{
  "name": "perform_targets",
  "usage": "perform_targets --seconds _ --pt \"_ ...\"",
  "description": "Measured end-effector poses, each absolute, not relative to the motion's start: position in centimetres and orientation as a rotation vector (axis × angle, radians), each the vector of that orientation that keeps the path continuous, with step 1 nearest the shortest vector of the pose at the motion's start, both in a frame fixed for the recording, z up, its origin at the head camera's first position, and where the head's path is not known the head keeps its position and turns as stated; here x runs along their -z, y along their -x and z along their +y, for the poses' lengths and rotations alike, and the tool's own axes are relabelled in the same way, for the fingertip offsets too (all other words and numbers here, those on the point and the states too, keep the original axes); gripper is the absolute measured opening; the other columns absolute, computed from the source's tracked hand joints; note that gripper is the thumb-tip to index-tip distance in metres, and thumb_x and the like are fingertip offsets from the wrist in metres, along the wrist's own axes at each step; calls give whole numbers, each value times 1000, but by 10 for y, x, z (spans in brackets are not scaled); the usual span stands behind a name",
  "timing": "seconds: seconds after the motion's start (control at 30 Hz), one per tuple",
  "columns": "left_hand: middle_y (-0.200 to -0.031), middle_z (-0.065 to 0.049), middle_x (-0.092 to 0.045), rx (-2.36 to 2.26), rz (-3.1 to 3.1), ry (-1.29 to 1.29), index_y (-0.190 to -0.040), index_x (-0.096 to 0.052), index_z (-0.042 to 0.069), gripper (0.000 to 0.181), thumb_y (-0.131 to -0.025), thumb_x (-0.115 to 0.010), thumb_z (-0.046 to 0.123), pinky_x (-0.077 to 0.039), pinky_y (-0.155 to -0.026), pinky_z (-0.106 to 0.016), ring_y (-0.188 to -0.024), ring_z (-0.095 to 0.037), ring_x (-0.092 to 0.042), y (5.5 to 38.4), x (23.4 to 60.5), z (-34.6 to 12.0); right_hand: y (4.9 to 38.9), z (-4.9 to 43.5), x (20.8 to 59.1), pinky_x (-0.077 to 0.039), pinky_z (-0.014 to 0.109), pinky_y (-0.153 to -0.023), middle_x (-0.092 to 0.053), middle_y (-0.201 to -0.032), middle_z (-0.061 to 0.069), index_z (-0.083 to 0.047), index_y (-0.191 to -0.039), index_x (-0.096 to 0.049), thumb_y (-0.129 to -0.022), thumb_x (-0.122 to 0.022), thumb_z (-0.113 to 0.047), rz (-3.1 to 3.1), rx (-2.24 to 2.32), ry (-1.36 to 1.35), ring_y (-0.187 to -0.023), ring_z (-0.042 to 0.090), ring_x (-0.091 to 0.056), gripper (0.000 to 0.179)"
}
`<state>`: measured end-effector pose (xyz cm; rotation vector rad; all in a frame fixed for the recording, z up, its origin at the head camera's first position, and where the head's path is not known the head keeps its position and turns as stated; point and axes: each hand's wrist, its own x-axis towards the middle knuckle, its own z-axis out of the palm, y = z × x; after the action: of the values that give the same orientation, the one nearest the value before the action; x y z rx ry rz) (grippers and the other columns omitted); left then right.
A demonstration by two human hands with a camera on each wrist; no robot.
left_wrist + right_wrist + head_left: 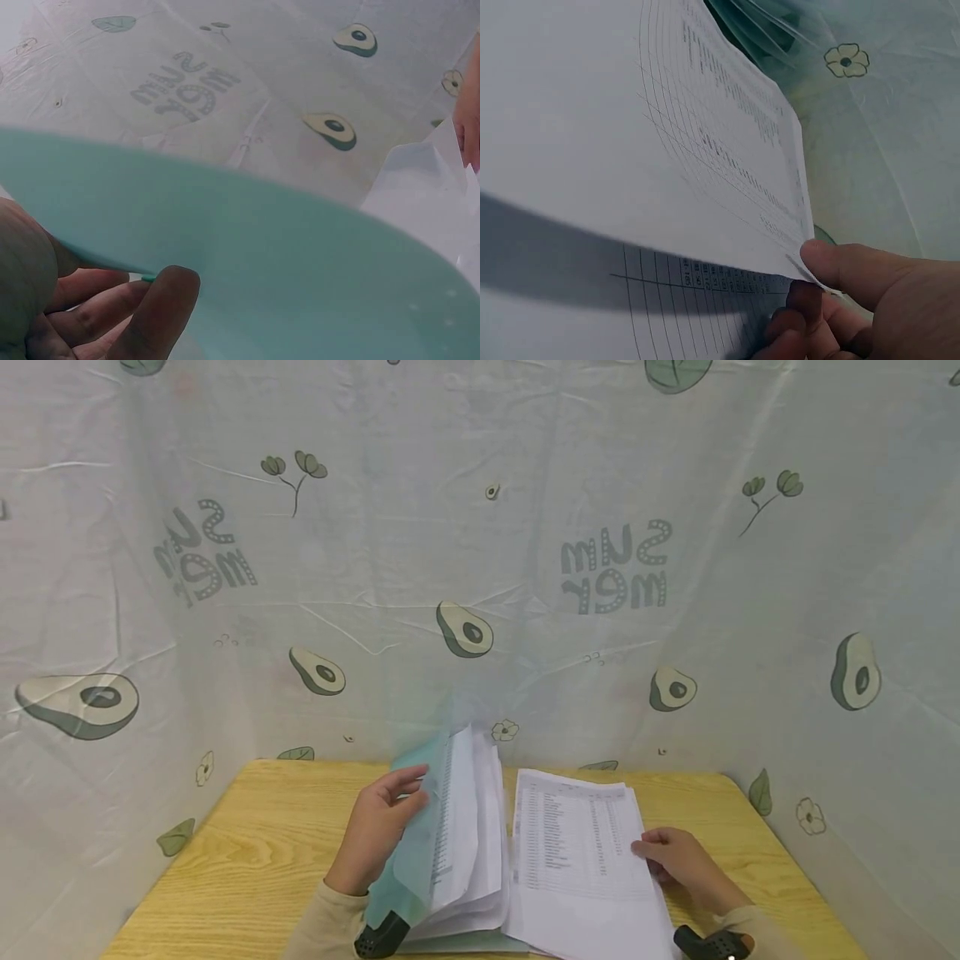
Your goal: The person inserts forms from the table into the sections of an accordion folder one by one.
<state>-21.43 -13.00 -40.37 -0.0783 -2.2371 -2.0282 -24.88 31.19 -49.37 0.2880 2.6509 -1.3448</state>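
Observation:
A teal plastic folder [420, 839] stands partly raised on the table, loose white sheets [483, 835] fanned out inside it. My left hand [378, 822] pinches the edge of its cover between thumb and fingers; the left wrist view shows the smooth teal cover [285, 247] bent across that hand. On the folder's right lies a stack of printed paper [573, 877] with a table of rows. My right hand [678, 860] pinches this paper's right edge. In the right wrist view the thumb presses on a lifted sheet [577, 127], with another printed sheet [697, 322] beneath it.
The wooden table [247, 852] runs back to a pale curtain [390, 552] printed with avocados, leaves and lettering. This curtain encloses the back and both sides. Dark wrist devices are strapped near both sleeves.

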Motion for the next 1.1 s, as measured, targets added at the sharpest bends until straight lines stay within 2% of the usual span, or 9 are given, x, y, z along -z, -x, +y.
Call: perform_targets --seconds 0.1,0.23,0.43,0.7,0.9,1.1 --pt "-124 -13 -67 2013 -2242 81 -135 -68 8 38 -97 -70 9 -56 -84 -35 -109 -25 -66 215 404 -130 248 310 492 -47 33 -68 -63 -87 6 4 -110 -65 -96 -73 -28 2616 1338 -299 -77 21 -56 35" --pt "-125 -13 -67 2008 -2241 82 -135 -68 8 38 -97 -69 9 -56 -86 -36 -110 -26 -66 215 404 -130 248 308 491 -45 33 -67 -62 -85 5 1 -105 -66 -96 -74 -26 2617 1328 -298 -76 21 -55 30" --pt "-125 -13 -68 2005 -2243 86 -135 -68 8 39 -96 -69 8 -56 -86 -36 -111 -25 -65 215 404 -130 250 307 486 -47 32 -66 -65 -86 5 5 -107 -68 -98 -68 -18 2714 1283 -251 -76 20 -58 24" --pt "-125 -13 -68 2009 -2236 98 -135 -68 7 38 -96 -69 8 -55 -86 -34 -111 -26 -65 215 403 -130 248 306 475 -49 34 -70 -71 -96 12 12 -117 -67 -98 -67 -15 2876 1158 -193 -82 22 -61 33" --pt "-124 -13 -68 2004 -2242 92 -134 -68 7 38 -97 -69 8 -55 -85 -35 -109 -26 -65 214 402 -130 248 308 471 -46 34 -65 -66 -89 10 11 -109 -63 -97 -67 -12 2876 1199 -124 -77 21 -58 26" --pt "-122 -13 -68 2010 -2234 99 -135 -68 7 38 -97 -68 7 -55 -86 -35 -111 -26 -66 214 402 -131 248 316 466 -45 29 -60 -63 -84 6 6 -102 -60 -101 -61 -13 2629 1362 -108 -71 18 -55 19"
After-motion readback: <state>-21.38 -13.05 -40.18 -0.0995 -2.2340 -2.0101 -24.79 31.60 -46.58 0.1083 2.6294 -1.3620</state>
